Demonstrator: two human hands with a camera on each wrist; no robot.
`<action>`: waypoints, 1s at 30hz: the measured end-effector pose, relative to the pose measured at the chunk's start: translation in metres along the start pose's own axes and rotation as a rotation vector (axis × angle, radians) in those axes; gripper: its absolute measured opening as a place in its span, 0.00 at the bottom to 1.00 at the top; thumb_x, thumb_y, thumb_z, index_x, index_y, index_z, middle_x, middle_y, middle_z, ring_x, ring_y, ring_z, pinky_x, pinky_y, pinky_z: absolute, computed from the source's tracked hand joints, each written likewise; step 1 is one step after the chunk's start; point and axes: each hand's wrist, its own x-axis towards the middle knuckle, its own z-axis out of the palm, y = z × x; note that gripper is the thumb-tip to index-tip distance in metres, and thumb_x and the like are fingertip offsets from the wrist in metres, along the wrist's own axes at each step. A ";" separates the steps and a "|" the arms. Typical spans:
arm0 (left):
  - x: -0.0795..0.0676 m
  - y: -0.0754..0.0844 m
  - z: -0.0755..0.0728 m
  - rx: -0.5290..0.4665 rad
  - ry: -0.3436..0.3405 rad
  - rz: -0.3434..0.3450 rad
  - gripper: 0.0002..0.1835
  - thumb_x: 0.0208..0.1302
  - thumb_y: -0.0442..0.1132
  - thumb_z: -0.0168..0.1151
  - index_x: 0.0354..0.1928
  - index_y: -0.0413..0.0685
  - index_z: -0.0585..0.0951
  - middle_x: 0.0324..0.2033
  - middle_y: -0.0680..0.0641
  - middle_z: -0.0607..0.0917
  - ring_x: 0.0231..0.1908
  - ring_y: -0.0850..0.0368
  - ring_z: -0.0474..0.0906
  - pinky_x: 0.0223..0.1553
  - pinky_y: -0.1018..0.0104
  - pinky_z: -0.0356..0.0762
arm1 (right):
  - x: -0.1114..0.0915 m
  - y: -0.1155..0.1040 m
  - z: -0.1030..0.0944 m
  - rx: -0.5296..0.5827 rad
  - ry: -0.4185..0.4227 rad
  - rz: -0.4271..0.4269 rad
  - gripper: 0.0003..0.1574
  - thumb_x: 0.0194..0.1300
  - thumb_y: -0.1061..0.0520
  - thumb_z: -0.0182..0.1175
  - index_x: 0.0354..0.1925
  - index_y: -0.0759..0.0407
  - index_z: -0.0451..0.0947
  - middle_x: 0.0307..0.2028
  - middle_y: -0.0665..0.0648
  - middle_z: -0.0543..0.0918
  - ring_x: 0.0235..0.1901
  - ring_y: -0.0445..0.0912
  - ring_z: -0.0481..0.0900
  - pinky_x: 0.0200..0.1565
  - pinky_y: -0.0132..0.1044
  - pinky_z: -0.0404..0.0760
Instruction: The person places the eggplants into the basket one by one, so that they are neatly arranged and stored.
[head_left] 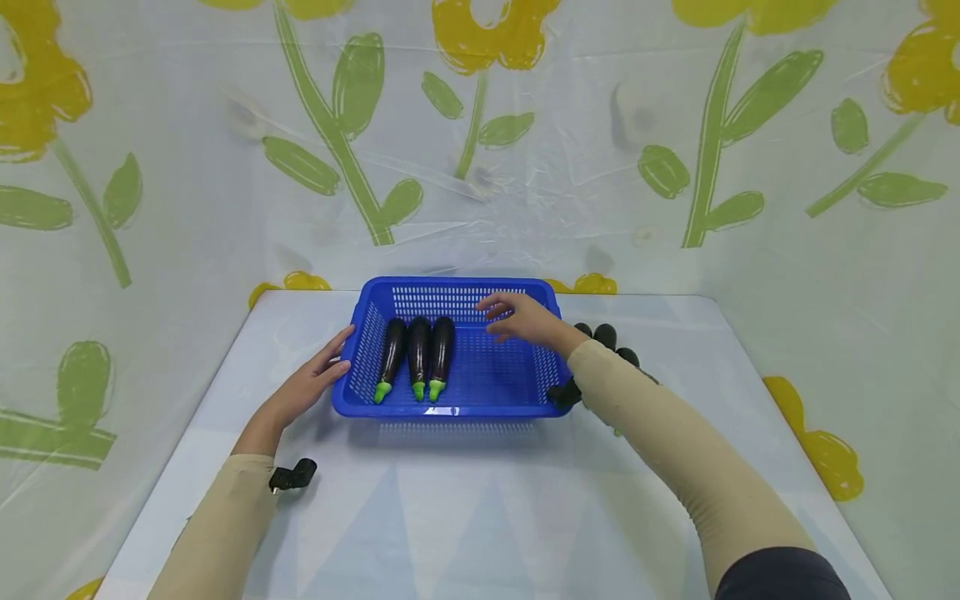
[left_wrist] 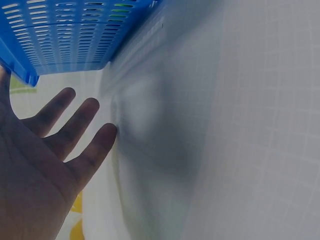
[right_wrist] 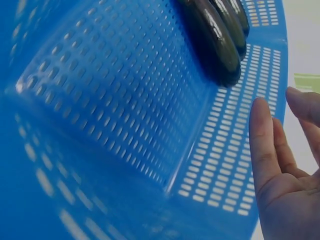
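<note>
Head view: a blue basket (head_left: pixel 510 412) was set on a pale bench (head_left: pixel 352 508). Three dark eggplants (head_left: pixel 418 354) were laid side by side in its left half, their green stems (head_left: pixel 437 390) pointed toward the near edge. Other eggplants (head_left: pixel 605 336) were placed just right of the basket, partly hidden by the right sleeve (head_left: pixel 675 450), so they could not be counted. The left hand (head_left: pixel 303 390) was rested at the basket's left side, fingers straight. The right hand (head_left: pixel 521 319) was held above the basket's right part, fingers loosely bent, with nothing in its grip.

Left wrist view: the left palm was shown with fingers spread below the basket's outer wall; nothing was pinched. Light contact at that side would probably be enough to steady the basket without tipping it.

Right wrist view: the eggplants' rounded ends were seen at the top, apart from the right fingertips, and thumb and fingers were parted. Were an eggplant to be handled, its glossy skin would likely be best cradled round the thick middle, lowered gently, and kept level, with the wrist lifted clear of the rim.
</note>
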 end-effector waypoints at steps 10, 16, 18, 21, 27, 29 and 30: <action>-0.003 0.001 0.000 -0.011 0.002 -0.004 0.36 0.80 0.55 0.46 0.81 0.74 0.42 0.79 0.34 0.47 0.74 0.24 0.49 0.65 0.20 0.51 | -0.012 0.007 -0.017 -0.003 0.030 -0.004 0.24 0.74 0.63 0.59 0.65 0.57 0.74 0.65 0.70 0.73 0.57 0.60 0.79 0.57 0.57 0.80; -0.001 0.001 0.000 -0.002 0.001 -0.003 0.37 0.80 0.55 0.46 0.81 0.74 0.42 0.79 0.32 0.47 0.74 0.23 0.49 0.64 0.20 0.52 | -0.020 0.012 -0.027 -0.001 0.052 -0.001 0.26 0.74 0.62 0.59 0.68 0.58 0.72 0.65 0.68 0.72 0.58 0.65 0.78 0.58 0.60 0.79; -0.001 0.001 0.000 -0.006 -0.002 0.002 0.37 0.80 0.55 0.46 0.82 0.74 0.42 0.79 0.32 0.47 0.74 0.23 0.49 0.64 0.20 0.52 | -0.023 0.015 -0.030 0.013 0.063 -0.008 0.26 0.74 0.62 0.59 0.68 0.58 0.72 0.64 0.69 0.72 0.58 0.68 0.77 0.58 0.60 0.79; -0.001 0.001 -0.001 -0.018 -0.005 0.011 0.37 0.80 0.54 0.46 0.82 0.74 0.42 0.79 0.32 0.47 0.74 0.23 0.49 0.65 0.20 0.51 | -0.026 0.019 -0.035 0.047 0.083 -0.027 0.25 0.73 0.64 0.59 0.66 0.59 0.73 0.63 0.71 0.71 0.56 0.68 0.78 0.57 0.61 0.80; -0.001 -0.001 0.000 -0.035 -0.004 0.027 0.36 0.80 0.53 0.47 0.82 0.72 0.43 0.79 0.34 0.47 0.74 0.23 0.49 0.65 0.20 0.51 | -0.031 0.029 -0.044 0.102 0.112 -0.058 0.26 0.73 0.65 0.59 0.67 0.63 0.71 0.63 0.74 0.71 0.57 0.68 0.76 0.55 0.59 0.82; 0.000 -0.001 0.000 -0.044 -0.004 0.034 0.36 0.80 0.52 0.47 0.82 0.71 0.43 0.80 0.35 0.47 0.74 0.24 0.50 0.65 0.21 0.50 | -0.034 0.032 -0.048 0.112 0.120 -0.055 0.27 0.73 0.65 0.59 0.68 0.64 0.70 0.63 0.74 0.71 0.58 0.69 0.76 0.54 0.57 0.83; 0.000 -0.002 0.000 -0.048 -0.005 0.037 0.36 0.80 0.52 0.47 0.82 0.71 0.43 0.80 0.35 0.47 0.74 0.24 0.50 0.66 0.21 0.50 | -0.035 0.034 -0.050 0.111 0.127 -0.049 0.28 0.73 0.64 0.59 0.68 0.64 0.70 0.63 0.74 0.71 0.57 0.69 0.76 0.54 0.56 0.83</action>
